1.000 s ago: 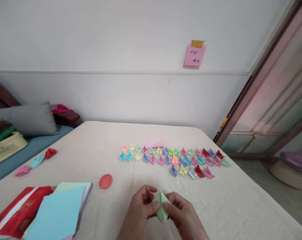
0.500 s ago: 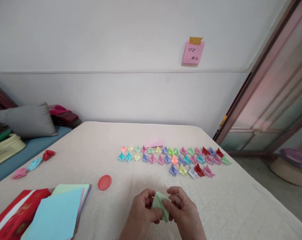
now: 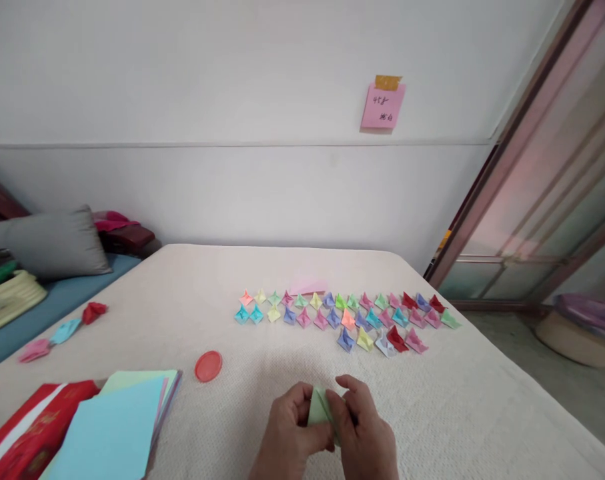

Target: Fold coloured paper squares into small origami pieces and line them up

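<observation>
A small pale green folded paper (image 3: 319, 408) is held between my two hands above the front of the table. My left hand (image 3: 295, 427) pinches it from the left, thumb across its lower part. From the right, my right hand (image 3: 358, 423) grips it, thumb pressed along its right side and covering much of it. Beyond my hands, rows of small folded paper boats (image 3: 348, 319) in many colours stand on the cream tablecloth (image 3: 207, 287).
Left of my hands lie a red plastic lid (image 3: 209, 366), a stack of coloured paper sheets (image 3: 115, 427) and a red packet (image 3: 37, 423). A crumpled red paper piece (image 3: 93, 312) lies farther left. A pink note (image 3: 383, 107) is taped to the wall.
My right hand has shifted left over the green paper, its thumb now covering more of it. The paper looks narrower, and the whole view has shifted slightly.
</observation>
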The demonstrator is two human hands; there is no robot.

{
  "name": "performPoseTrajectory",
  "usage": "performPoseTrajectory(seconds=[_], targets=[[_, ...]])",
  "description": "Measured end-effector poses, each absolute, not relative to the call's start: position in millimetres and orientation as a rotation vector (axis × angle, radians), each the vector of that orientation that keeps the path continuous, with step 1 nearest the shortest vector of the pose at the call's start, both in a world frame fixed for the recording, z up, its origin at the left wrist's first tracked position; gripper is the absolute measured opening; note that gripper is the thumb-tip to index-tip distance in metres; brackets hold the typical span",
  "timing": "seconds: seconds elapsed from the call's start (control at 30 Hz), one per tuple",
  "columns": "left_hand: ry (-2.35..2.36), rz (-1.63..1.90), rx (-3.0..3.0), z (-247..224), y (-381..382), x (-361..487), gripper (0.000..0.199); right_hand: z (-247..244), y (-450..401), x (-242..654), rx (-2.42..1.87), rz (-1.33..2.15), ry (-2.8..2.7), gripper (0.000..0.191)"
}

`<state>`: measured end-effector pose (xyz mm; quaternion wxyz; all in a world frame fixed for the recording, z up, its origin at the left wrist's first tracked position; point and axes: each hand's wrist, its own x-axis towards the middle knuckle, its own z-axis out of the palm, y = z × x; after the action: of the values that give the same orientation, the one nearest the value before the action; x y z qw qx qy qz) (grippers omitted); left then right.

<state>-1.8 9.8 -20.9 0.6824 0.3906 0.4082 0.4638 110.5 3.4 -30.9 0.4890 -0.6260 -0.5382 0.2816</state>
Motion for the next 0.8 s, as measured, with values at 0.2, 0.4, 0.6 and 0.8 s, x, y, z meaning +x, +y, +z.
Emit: performPoseTrajectory(seconds=[0.2, 0.4, 0.6, 0.8], targets=[[1.072, 1.094, 1.03, -3.6, 5.7, -7.7, 0.036, -44.5, 5.1, 111.8, -1.481, 0.569, -1.388, 0.037], [1.227, 1.168, 1.1, 1.5, 3.0, -9.1, 0.038, -31.8, -2.0, 106.8, -1.41, 0.642, -1.468, 0.029], [1.281, 1.291, 1.07, -9.0, 5.7, -13.5, 0.039, -32.7, 1.1, 104.8, -1.175, 0.996, -1.407, 0.031], [1.124, 1.297, 0.935, -8.1, 8.7, -13.9, 0.03, -33.6, 7.3, 109.7, -1.089, 1.238, -1.223, 0.034]])
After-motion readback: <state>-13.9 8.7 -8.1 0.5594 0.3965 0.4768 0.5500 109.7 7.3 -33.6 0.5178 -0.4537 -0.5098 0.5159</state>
